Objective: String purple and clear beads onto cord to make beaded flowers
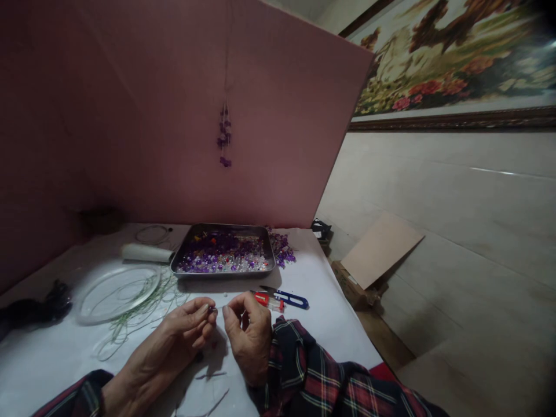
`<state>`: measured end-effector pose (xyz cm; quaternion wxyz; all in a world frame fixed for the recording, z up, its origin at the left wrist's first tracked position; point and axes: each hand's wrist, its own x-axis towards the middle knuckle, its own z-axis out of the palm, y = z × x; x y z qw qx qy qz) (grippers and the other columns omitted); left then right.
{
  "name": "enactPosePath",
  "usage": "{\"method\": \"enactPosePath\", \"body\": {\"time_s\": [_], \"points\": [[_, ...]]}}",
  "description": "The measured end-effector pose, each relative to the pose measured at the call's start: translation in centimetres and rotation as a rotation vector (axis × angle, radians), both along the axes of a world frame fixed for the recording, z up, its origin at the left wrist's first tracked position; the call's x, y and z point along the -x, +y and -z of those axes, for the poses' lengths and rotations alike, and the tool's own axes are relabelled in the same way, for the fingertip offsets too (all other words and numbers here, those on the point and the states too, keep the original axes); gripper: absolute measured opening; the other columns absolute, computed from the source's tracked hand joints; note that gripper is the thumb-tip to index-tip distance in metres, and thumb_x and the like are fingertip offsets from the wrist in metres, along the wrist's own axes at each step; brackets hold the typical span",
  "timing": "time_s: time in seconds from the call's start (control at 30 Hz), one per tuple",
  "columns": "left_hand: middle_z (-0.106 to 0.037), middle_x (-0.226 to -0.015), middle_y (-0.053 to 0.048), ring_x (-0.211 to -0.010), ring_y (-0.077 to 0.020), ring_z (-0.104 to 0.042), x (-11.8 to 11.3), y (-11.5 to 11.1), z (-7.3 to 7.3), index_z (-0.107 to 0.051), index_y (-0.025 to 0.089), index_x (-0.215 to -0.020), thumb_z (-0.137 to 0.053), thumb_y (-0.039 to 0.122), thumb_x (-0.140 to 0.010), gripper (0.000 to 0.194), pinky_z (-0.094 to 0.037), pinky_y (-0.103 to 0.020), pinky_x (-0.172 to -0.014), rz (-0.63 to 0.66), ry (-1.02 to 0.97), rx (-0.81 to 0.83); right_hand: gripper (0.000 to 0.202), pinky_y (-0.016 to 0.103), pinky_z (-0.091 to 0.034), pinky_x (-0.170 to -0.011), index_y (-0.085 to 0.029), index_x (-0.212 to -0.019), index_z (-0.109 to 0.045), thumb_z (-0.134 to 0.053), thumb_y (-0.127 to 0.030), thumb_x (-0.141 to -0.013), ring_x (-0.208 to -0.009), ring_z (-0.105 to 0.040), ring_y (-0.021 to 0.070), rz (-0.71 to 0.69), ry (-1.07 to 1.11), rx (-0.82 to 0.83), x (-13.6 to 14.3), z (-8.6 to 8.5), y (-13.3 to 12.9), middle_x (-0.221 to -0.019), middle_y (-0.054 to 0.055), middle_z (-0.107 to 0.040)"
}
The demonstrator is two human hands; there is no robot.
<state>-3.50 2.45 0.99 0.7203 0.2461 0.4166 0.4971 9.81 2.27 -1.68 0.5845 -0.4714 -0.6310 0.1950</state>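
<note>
The one view is worn on the head and looks forward and down across the table (321,278), from just above and behind the two hands. It is nearest to the sleeves, left (76,398) and right (321,379), which come in at the lower left and the bottom right of centre. The left hand (171,339) and right hand (252,339) are close, low in the middle of the frame. The tray (223,275) is farther off, just below mid-height, seen at a slant from above. Beyond it the pink panel (152,116) fills the upper left. The wall (460,191) runs down the right side, with the painting (434,69) at upper right. The view is wide, and its upper right corner is dark.
</note>
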Motion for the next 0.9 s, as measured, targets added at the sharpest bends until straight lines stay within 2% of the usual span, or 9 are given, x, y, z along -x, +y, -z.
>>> {"method": "enactPosePath", "body": {"time_s": [0.13, 0.33, 0.57, 0.7, 0.9], "points": [[-0.061, -0.069, -0.004, -0.054, -0.0083, -0.057, -0.05, -0.01, 0.02, -0.065, 0.013, -0.074, -0.070, 0.003, -0.068, 0.012, -0.049, -0.019, -0.052, -0.028, 0.012, 0.010, 0.018, 0.021, -0.033, -0.047, -0.017, -0.064, -0.052, -0.054, -0.024, -0.081, -0.048, -0.044, 0.0094, -0.063, 0.029, 0.018, -0.03, 0.03, 0.03, -0.054, -0.003, -0.050], [-0.062, -0.069, -0.005, -0.057, -0.0102, -0.060, 0.10, 0.17, 0.07, -0.066, 0.012, -0.074, -0.068, 0.000, -0.068, 0.013, -0.053, -0.021, -0.056, -0.002, -0.004, 0.016, 0.020, 0.020, -0.035, -0.047, -0.016, -0.068, -0.056, -0.054, -0.028, -0.084, -0.049, -0.047, 0.0097, -0.128, 0.068, 0.037, 0.03, 0.20, -0.03, -0.055, -0.002, -0.053], [-0.063, -0.068, -0.005, -0.055, -0.0092, -0.059, 0.31, 0.26, 0.28, -0.067, 0.011, -0.075, -0.068, 0.001, -0.069, 0.011, -0.051, -0.018, -0.052, -0.011, -0.003, 0.023, 0.017, 0.020, -0.035, -0.046, -0.017, -0.069, -0.057, -0.054, -0.026, -0.082, -0.049, -0.048, 0.0103, -0.125, 0.066, 0.054, 0.09, 0.22, 0.00, -0.055, -0.001, -0.054], [-0.063, -0.070, -0.005, -0.060, -0.0107, -0.061, 0.50, 0.20, 0.32, -0.067, 0.011, -0.074, -0.069, 0.000, -0.067, 0.013, -0.054, -0.020, -0.058, -0.014, -0.008, 0.028, 0.016, 0.020, -0.033, -0.046, -0.017, -0.065, -0.054, -0.054, -0.023, -0.079, -0.047, -0.046, 0.0096, -0.113, 0.048, 0.054, 0.08, 0.01, -0.04, -0.053, -0.003, -0.051], [-0.063, -0.071, -0.005, -0.056, -0.0085, -0.059, 0.41, 0.26, 0.13, -0.067, 0.011, -0.076, -0.067, 0.001, -0.070, 0.012, -0.052, -0.019, -0.055, -0.002, -0.023, 0.020, 0.016, 0.021, -0.031, -0.045, -0.017, -0.064, -0.053, -0.053, -0.023, -0.079, -0.046, -0.044, 0.0098, -0.123, 0.009, 0.080, 0.11, 0.20, -0.18, -0.051, -0.003, -0.049]]}}
